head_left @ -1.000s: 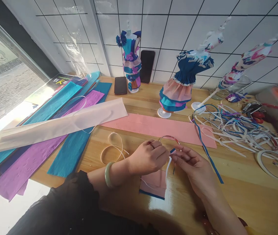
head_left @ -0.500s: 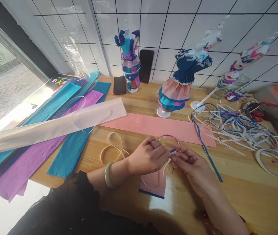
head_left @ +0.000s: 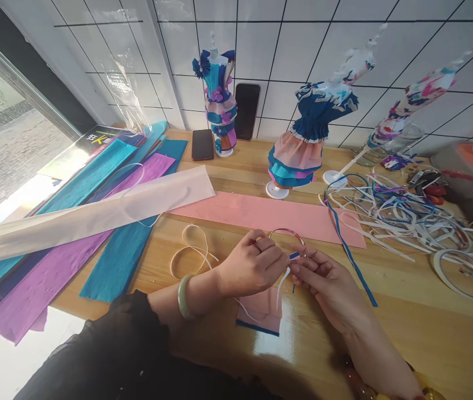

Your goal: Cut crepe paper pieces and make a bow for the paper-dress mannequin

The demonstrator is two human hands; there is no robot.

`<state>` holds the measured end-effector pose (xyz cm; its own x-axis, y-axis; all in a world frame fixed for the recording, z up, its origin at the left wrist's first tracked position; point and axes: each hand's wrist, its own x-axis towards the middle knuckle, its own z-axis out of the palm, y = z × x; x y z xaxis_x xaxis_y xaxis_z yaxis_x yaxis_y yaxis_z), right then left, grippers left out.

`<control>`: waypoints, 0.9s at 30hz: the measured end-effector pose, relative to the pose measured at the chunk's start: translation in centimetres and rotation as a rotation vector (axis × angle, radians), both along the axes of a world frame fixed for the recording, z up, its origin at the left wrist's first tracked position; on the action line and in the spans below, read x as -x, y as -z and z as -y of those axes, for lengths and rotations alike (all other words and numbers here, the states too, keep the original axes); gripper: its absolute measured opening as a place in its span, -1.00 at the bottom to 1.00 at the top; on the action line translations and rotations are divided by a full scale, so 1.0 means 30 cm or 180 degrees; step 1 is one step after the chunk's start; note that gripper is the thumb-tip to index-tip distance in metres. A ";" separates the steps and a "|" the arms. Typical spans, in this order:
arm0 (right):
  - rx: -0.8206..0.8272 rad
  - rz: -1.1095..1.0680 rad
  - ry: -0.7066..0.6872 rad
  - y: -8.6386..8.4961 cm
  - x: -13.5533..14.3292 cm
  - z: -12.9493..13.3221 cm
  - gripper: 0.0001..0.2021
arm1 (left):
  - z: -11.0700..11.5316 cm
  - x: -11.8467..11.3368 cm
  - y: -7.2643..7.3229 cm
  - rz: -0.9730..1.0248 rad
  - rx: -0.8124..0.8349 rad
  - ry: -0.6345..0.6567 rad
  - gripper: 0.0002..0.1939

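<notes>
My left hand point(head_left: 253, 264), with a pale green bangle at its wrist, is closed in a pinch. Its fingertips meet those of my right hand point(head_left: 323, 278) at a small pink piece of crepe paper with a blue edge point(head_left: 293, 256). Thumb and fingers of my right hand grip this piece; my left fingertips partly cover it. A narrow white strip point(head_left: 280, 289) hangs from between the hands. Below them, a folded pink paper piece with a blue border point(head_left: 258, 311) lies on the table. Just behind the fingers shows the rim of a tape roll point(head_left: 286, 231).
Long sheets of teal, purple point(head_left: 53, 278) and cream crepe paper point(head_left: 106, 214) lie at left. A pink strip point(head_left: 278, 214) crosses the table behind my hands. Dressed mannequin figures point(head_left: 298, 144) and two phones point(head_left: 248, 111) stand or lie farther back. At right are tangled strips point(head_left: 403, 216) and another tape roll point(head_left: 438, 272).
Both hands keep almost the same pose at the small pink piece. The whole view has shifted very slightly; nothing was visibly taken up or let go.
</notes>
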<state>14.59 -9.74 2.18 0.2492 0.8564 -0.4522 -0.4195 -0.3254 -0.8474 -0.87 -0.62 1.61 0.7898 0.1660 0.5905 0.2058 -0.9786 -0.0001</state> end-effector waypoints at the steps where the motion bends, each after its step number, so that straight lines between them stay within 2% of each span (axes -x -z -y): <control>1: -0.0017 0.0043 -0.0009 0.003 0.000 -0.001 -0.56 | 0.001 -0.001 0.002 -0.0005 0.0038 -0.0005 -0.85; 11: -0.0238 0.0752 0.0126 0.015 0.014 -0.001 -0.58 | 0.015 -0.012 0.020 0.0053 0.0774 -0.0138 -0.81; 18: -0.0213 0.0859 0.0126 0.014 0.014 0.000 -0.54 | 0.026 -0.022 0.030 0.0531 0.1626 -0.0052 -0.81; 27: -0.0189 0.0857 0.0054 0.009 0.011 0.004 -0.54 | 0.029 -0.028 0.035 0.0650 0.2122 0.0075 -0.80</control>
